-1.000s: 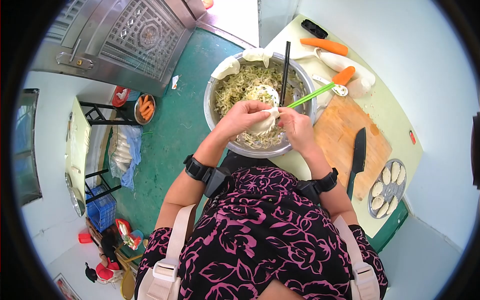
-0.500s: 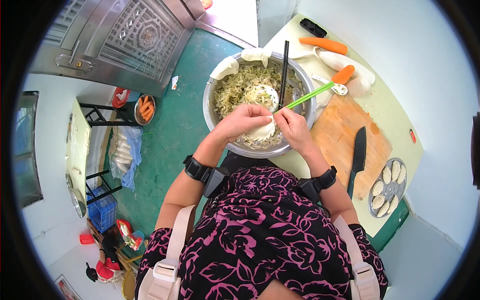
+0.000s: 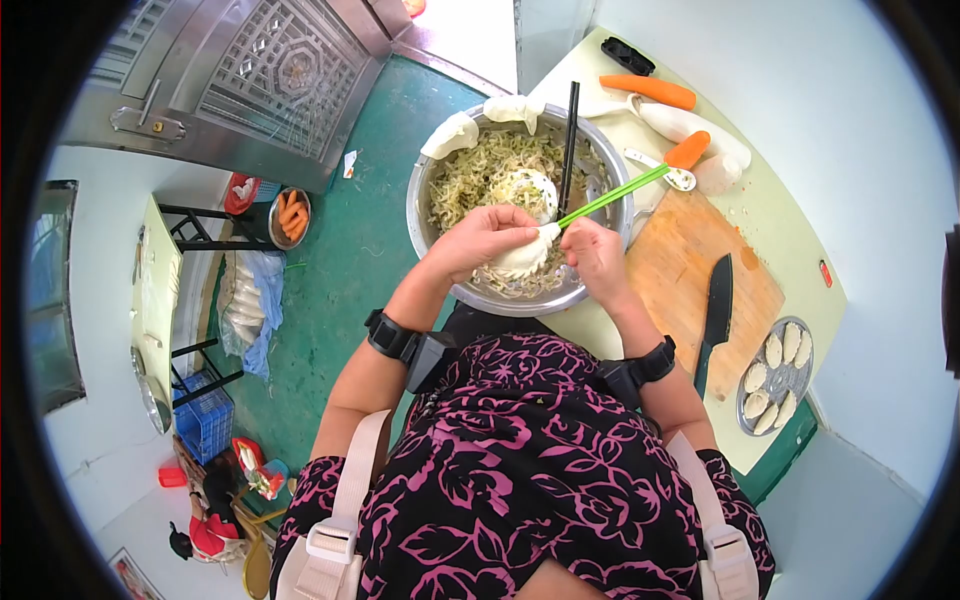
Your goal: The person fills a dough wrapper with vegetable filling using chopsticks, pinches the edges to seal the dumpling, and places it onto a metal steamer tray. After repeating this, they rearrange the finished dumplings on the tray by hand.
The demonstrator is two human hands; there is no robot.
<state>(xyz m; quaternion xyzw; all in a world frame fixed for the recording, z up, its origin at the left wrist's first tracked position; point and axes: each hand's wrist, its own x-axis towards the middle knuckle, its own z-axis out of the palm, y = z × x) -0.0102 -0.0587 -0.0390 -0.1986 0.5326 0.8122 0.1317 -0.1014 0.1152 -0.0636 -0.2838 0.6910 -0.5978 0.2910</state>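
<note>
Over a big metal bowl (image 3: 414, 205) of shredded filling (image 3: 465, 180), my left hand (image 3: 490, 242) pinches a white dumpling (image 3: 525, 262) with a pleated edge. My right hand (image 3: 594, 258) is just right of the dumpling's tip, slightly apart from it, with curled fingers and nothing visible in them. Two dough wrappers (image 3: 450, 136) drape over the bowl's far rim. In the filling lies a white round piece (image 3: 543, 190), partly covered. Black chopsticks (image 3: 570, 145) and a green stick-like utensil (image 3: 620, 192) lean across the bowl's right side.
Right of the bowl, a knife (image 3: 717, 315) lies on a wooden cutting board (image 3: 665, 260). A round metal plate (image 3: 772, 375) holds several dumplings. Carrots (image 3: 648, 91), a white radish (image 3: 690, 128) and a white spoon (image 3: 680, 180) lie behind. Another person (image 3: 212, 530) is at lower left.
My right hand has come off the dumpling's edge and shifted slightly right, its fingers now curled. My left hand still holds the dumpling in nearly the same place.
</note>
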